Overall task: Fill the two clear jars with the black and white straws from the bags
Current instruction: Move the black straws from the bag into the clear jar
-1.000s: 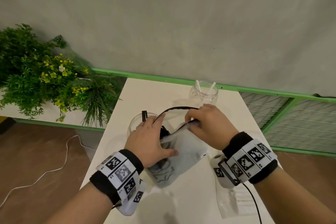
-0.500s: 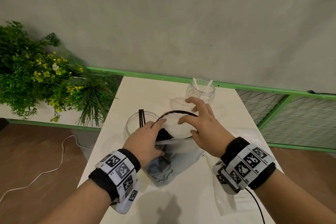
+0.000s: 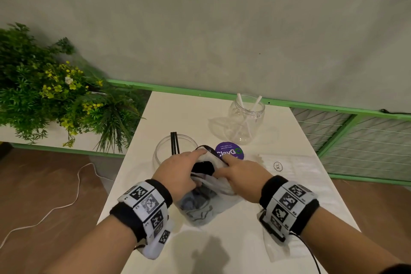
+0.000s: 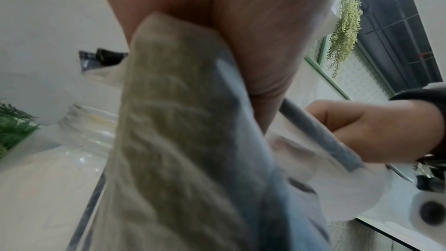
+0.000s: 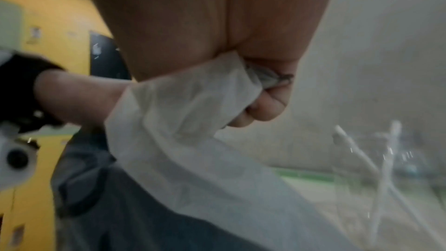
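Now tabletop (image 3: 278,207) carries everything. Since a moment ago right hand (image 3: 241,177), then spread above bag mouth, has dropped onto it; both grips now pinch bag (image 3: 201,209) at centre front, left hand (image 3: 178,174) on opposite rim, mouth held apart. Likely next: reach in for black straws. Near jar (image 3: 164,151), just behind left hand, holds two black straws (image 3: 174,142); far jar (image 3: 245,118) two white straws (image 3: 244,115). Purple sticker (image 3: 229,151) between jars. Filling barely begun.
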A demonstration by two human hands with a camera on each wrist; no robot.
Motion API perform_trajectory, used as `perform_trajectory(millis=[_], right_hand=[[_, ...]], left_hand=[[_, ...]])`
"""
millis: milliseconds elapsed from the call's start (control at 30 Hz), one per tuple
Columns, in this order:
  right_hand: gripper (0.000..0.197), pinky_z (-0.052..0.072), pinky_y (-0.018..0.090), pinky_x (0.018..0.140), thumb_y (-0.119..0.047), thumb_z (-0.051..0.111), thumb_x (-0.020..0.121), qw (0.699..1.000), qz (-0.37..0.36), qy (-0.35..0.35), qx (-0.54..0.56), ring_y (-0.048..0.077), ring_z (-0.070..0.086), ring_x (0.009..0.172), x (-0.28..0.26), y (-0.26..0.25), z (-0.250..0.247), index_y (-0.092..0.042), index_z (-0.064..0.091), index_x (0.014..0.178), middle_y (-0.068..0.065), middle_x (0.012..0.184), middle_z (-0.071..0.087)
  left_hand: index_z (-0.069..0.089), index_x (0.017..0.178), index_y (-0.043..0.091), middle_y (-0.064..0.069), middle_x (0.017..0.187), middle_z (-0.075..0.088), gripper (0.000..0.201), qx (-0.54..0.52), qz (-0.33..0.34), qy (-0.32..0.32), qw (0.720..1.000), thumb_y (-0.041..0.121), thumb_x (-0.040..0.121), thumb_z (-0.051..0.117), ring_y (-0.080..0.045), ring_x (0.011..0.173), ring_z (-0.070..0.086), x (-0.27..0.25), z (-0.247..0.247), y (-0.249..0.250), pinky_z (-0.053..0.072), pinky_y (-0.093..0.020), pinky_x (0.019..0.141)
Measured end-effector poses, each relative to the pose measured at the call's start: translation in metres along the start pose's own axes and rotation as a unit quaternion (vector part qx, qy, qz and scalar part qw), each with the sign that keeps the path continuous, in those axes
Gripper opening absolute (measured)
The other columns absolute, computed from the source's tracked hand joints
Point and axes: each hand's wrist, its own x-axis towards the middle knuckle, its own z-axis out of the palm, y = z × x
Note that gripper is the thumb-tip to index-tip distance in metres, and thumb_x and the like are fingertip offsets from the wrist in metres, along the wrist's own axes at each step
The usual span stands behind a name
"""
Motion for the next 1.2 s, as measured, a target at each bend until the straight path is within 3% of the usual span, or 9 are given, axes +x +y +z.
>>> perform_trajectory(millis=[100,200,333,467,600,700,900,1033,1200], right_hand=[[0.036,0.047,0.039,0.068,-0.032,0.032,0.096,0.995,0.052,0.077,-0.042,0.032,0.055,0.090,0.001,0.000,-0.008,-0.013,0.061,0.106,0.006,0.112,0.047],[0.029,0.042,0.033,0.070,-0.039,0.050,0.094,0.996,0.081,0.042,0.002,0.024,0.053,0.092,0.000,0.002,-0.017,-0.013,0.060,0.101,0.000,0.111,0.046],[0.010,0.041,0.031,0.073,-0.014,0.058,0.088,0.994,0.091,0.019,0.054,0.025,0.053,0.089,-0.001,0.012,-0.016,-0.018,0.051,0.093,0.001,0.109,0.048],[0.048,0.043,0.032,0.075,0.010,0.048,0.083,0.995,0.097,-0.015,0.004,0.031,0.059,0.092,0.000,0.024,-0.014,-0.015,0.051,0.124,0.006,0.123,0.042],[0.061,0.039,0.029,0.098,-0.008,0.056,0.088,0.990,0.058,-0.039,0.120,0.028,0.051,0.119,0.006,0.029,-0.001,-0.017,0.035,0.145,0.007,0.140,0.043],[0.070,0.037,0.019,0.091,-0.016,0.071,0.079,0.969,0.018,-0.057,0.239,0.018,0.052,0.120,0.007,0.025,0.013,-0.016,0.039,0.141,0.002,0.133,0.054],[0.047,0.049,0.036,0.077,-0.033,0.073,0.065,0.964,0.022,0.026,0.265,0.023,0.057,0.085,0.021,0.007,0.038,-0.012,0.061,0.105,0.009,0.095,0.061],[0.060,0.043,0.020,0.082,-0.043,0.064,0.056,0.938,0.001,0.067,0.341,0.012,0.053,0.088,0.024,-0.010,0.044,-0.015,0.061,0.109,-0.002,0.097,0.053],[0.033,0.048,0.023,0.082,-0.020,0.068,0.063,0.895,0.015,0.114,0.432,0.015,0.061,0.089,0.027,-0.018,0.052,-0.014,0.065,0.096,-0.003,0.093,0.063]], left_hand=[[0.033,0.140,0.037,0.004,0.123,0.060,0.071,0.009,0.001,0.008,1.000,0.017,0.077,0.059,-0.020,0.109,0.056,-0.003,0.002,0.003,0.047,-0.034,0.088],[0.034,0.139,0.040,0.006,0.121,0.061,0.069,0.017,0.004,0.015,1.000,0.017,0.078,0.057,-0.020,0.108,0.056,-0.006,0.003,0.006,0.048,-0.033,0.085],[0.029,0.140,0.042,0.007,0.122,0.057,0.069,0.021,-0.007,-0.001,1.000,0.026,0.079,0.058,-0.019,0.108,0.056,-0.011,-0.001,0.003,0.049,-0.035,0.085],[0.021,0.143,0.040,0.006,0.122,0.057,0.072,0.045,-0.009,-0.026,0.999,0.042,0.082,0.058,-0.019,0.107,0.057,-0.014,-0.003,0.004,0.049,-0.033,0.082],[0.025,0.143,0.039,0.004,0.117,0.061,0.072,0.034,-0.024,-0.035,0.999,0.030,0.079,0.059,-0.021,0.106,0.058,-0.012,0.000,0.007,0.049,-0.032,0.080],[0.032,0.138,0.042,0.006,0.116,0.063,0.066,0.014,-0.030,-0.026,0.999,0.026,0.079,0.056,-0.019,0.107,0.058,-0.013,0.001,0.005,0.050,-0.033,0.082],[0.047,0.123,0.048,0.014,0.112,0.066,0.049,-0.036,-0.028,0.014,0.999,0.036,0.076,0.051,-0.014,0.103,0.061,-0.021,-0.016,-0.007,0.050,-0.030,0.082],[0.055,0.117,0.047,0.018,0.112,0.066,0.045,-0.042,-0.029,0.008,0.999,0.035,0.074,0.055,-0.008,0.102,0.060,-0.034,-0.033,-0.026,0.049,-0.028,0.080],[0.055,0.122,0.045,0.018,0.121,0.060,0.052,-0.053,-0.055,-0.058,0.995,0.042,0.070,0.060,-0.007,0.109,0.056,-0.052,-0.044,-0.051,0.047,-0.031,0.091]])
